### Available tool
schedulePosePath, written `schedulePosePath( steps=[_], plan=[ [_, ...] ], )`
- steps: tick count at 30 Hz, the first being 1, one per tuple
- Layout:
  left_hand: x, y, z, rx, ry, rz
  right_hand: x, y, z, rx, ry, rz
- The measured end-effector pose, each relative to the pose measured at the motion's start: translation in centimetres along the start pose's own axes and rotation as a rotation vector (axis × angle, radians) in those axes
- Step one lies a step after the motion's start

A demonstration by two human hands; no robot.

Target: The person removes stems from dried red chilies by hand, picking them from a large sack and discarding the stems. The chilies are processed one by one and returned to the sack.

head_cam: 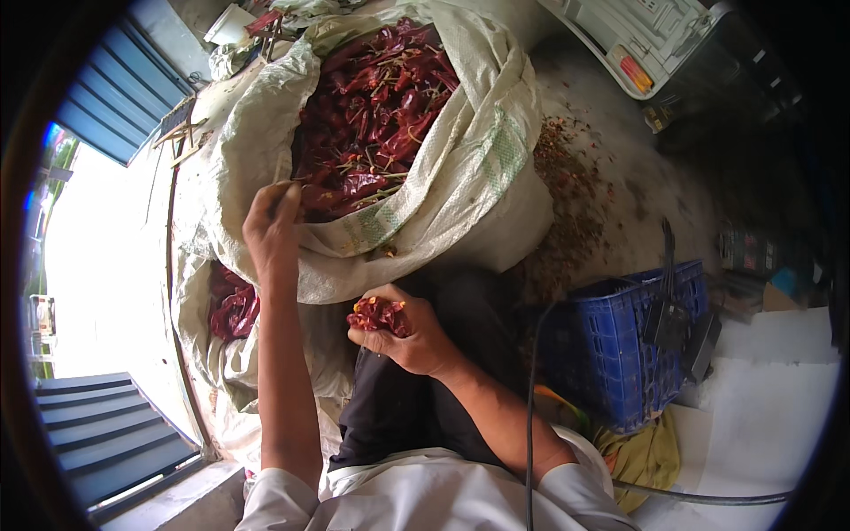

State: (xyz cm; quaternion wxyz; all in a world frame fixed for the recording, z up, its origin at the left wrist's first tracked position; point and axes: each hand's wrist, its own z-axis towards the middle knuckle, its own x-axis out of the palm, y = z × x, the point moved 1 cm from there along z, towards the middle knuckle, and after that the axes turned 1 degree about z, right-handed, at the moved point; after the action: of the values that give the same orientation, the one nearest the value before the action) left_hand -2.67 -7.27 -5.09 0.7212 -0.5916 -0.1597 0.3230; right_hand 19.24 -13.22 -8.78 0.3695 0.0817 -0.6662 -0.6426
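Note:
A large white woven sack point(485, 206) stands open before me, its rim rolled down, filled with dried red chili peppers point(378, 119), many with stems. My left hand point(273, 226) is at the near left edge of the opening, fingers bent against the rim and the nearest peppers; whether it pinches anything cannot be told. Over my lap, my right hand point(405, 332) is closed around a bunch of dried red chilies point(380, 314), whose torn ends with yellowish bits face left. A second woven sack point(189, 312) with more red chilies point(234, 308) stands at the left, beyond my left forearm.
Stem and pepper scraps point(571, 179) litter the floor right of the sack. A blue plastic crate point(617, 345) with black adapters and cables stands at the right. A black cable point(533, 398) hangs beside my right arm. A grey-lidded container point(637, 40) is at upper right; a bright doorway lies left.

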Motion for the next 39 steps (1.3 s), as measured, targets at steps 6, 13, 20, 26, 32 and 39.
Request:
schedulePosePath(
  steps=[6,13,20,26,32,39],
  plan=[
    [-4.0,-3.4,-8.3,0.062,-0.064,0.138,1.2,3.1,1.8,-0.56,-0.157,-0.679],
    [-4.5,-1.4,-16.0,-0.237,-0.057,-0.018,3.6,-1.9,-1.1,-0.026,-0.026,-0.252],
    [-6.1,-1.0,-17.1,0.284,0.137,0.5,3.0,-3.7,-1.4,0.436,0.127,0.0],
    [-6.7,2.0,-15.8,-0.457,-0.232,-0.18,5.5,-2.5,-2.4,-0.305,0.176,-0.834],
    [-11.4,5.8,-13.4,-0.223,0.29,0.507,7.6,-2.2,-3.0,-0.313,0.268,-0.574],
    [-13.4,14.1,-17.8,-0.156,0.106,0.73,17.6,-2.7,6.2,0.258,0.179,-0.377]
  ],
)
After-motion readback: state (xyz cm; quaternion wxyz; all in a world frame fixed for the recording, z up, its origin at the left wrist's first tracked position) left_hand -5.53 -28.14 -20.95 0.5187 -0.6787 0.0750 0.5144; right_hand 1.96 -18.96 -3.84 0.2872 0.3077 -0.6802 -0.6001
